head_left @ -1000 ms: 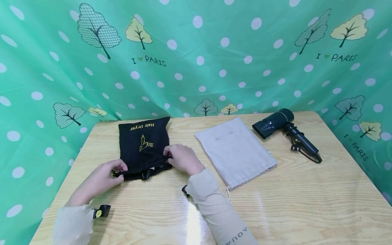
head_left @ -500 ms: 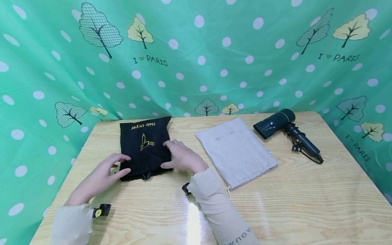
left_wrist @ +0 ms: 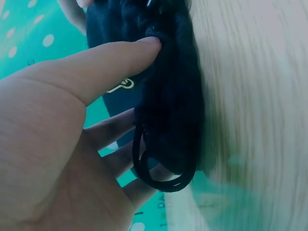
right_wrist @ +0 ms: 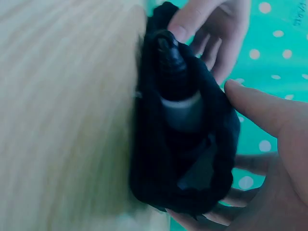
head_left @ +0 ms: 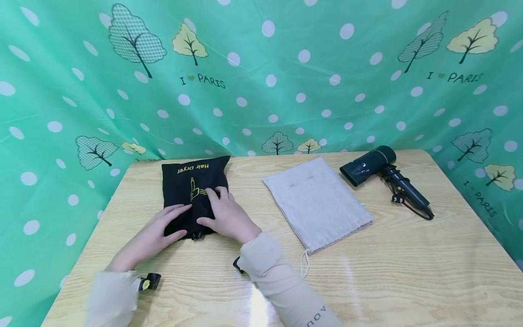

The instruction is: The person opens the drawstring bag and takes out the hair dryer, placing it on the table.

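Observation:
A black drawstring bag [head_left: 177, 186] with yellow "Hair Dryer" lettering and a yellow dryer picture lies at the table's left, its mouth facing me. My left hand [head_left: 153, 234] rests on its left front part, fingers extended and thumb near the mouth edge. On the right side, my right hand [head_left: 230, 218] touches the bag with spread fingers. Inside the gaping mouth, the right wrist view shows a ribbed black cord sleeve [right_wrist: 173, 72] on the end of a handle; the rest is hidden in the cloth. A looped drawstring [left_wrist: 166, 186] hangs at the mouth in the left wrist view.
A grey cloth drawstring bag [head_left: 318, 202] lies flat mid-table, its white string [head_left: 303, 265] toward me. Farther right is a dark green hair dryer [head_left: 367, 165], its cord wound on the handle. A green dotted curtain [head_left: 245, 113] borders the wooden table [head_left: 388, 277].
Both hands released the bag's mouth edge and moved inward over its front, closer to each other. The mouth edge has dropped lower. The grey bag and the dryer stay put.

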Demonstrator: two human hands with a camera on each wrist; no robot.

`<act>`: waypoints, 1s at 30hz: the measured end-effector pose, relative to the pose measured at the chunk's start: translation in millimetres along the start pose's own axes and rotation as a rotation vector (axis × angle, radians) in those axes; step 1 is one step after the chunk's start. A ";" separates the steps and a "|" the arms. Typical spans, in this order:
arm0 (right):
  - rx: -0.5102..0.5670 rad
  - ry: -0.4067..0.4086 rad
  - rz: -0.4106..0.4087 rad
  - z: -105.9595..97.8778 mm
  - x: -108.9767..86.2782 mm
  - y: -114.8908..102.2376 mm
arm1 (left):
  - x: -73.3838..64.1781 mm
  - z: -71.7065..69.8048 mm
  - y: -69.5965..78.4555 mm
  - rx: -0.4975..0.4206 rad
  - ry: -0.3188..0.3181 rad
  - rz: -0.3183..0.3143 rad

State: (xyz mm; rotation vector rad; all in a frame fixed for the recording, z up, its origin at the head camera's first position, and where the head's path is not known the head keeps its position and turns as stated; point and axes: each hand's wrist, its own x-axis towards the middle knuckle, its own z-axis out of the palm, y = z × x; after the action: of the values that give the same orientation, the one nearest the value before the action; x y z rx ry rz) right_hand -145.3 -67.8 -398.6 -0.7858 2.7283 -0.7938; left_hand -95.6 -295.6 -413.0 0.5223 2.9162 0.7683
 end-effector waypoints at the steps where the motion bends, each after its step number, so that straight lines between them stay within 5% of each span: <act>1: -0.021 0.001 -0.005 1.9 0.0 -0.6 | 0.6 1.1 0.1 0.000 -0.004 0.008; 7: -0.090 0.008 -0.023 8.8 1.1 0.4 | 2.4 5.3 0.9 0.027 -0.027 0.030; 21: -0.039 -0.016 -0.064 6.0 2.0 4.9 | 3.5 5.1 12.8 0.139 -0.010 0.070; 30: -0.028 -0.019 -0.069 5.1 1.8 4.1 | 2.5 7.2 17.9 0.133 -0.023 0.019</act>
State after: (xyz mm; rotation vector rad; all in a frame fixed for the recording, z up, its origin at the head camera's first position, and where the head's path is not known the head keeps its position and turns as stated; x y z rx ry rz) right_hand -147.0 -68.1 -405.2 -0.8928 2.7139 -0.7595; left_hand -91.3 -276.7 -410.4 0.5665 2.9592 0.5691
